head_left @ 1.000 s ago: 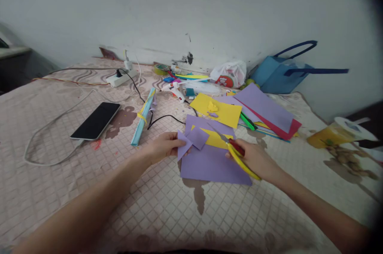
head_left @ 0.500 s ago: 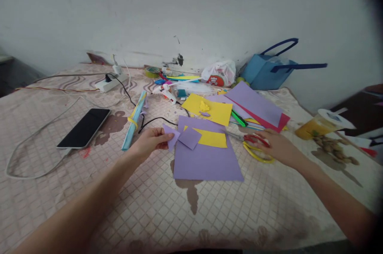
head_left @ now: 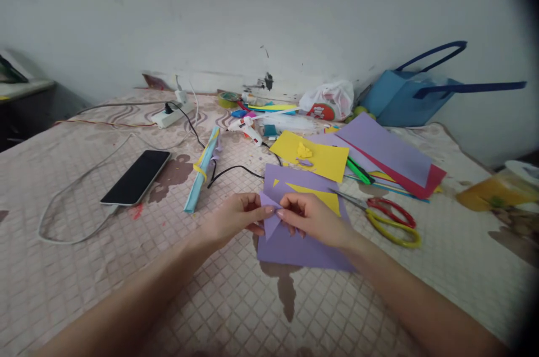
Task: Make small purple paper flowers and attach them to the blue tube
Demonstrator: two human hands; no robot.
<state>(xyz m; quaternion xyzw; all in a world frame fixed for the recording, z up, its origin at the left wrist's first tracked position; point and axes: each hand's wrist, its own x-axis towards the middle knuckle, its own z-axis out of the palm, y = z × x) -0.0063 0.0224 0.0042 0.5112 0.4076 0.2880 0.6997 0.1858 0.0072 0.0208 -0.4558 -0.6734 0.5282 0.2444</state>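
Note:
A small folded purple paper (head_left: 272, 227) is pinched between my two hands, above the left part of a larger purple sheet (head_left: 295, 250). My left hand (head_left: 240, 214) grips its left side with thumb and fingers. From the right, my right hand (head_left: 309, 214) closes its fingertips on the same piece. A yellow strip (head_left: 330, 198) lies on the purple sheet, partly behind my right hand. Scissors with red and yellow handles (head_left: 391, 222) rest to the right, blades slightly apart, touched by neither hand.
Left are a phone (head_left: 137, 177) with a white cable and a light blue paper roll (head_left: 202, 169). Behind lie a glue gun (head_left: 248, 129), a yellow sheet (head_left: 332, 161), a green cutter (head_left: 359, 170) and stacked sheets (head_left: 383, 146). A drink cup (head_left: 492, 191) lies far right.
My right hand has let go of the scissors and moved left to the small purple paper, which my left hand still holds. The view has shifted, so things sit differently in the picture.

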